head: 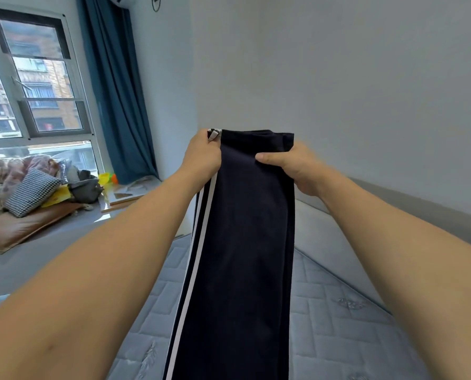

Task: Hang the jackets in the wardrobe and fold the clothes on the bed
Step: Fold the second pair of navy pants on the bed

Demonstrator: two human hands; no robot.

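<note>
The bed (338,311) lies bare and quilted below me. Over it I hold dark trousers (242,229) up by one end, their white side stripe on the left. My left hand (201,157) and right hand (297,168) have fingers clamped on the top corners.

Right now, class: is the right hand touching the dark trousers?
Touching. The head view shows the right hand gripping the top edge of the dark trousers, thumb pressed on the cloth.
</note>
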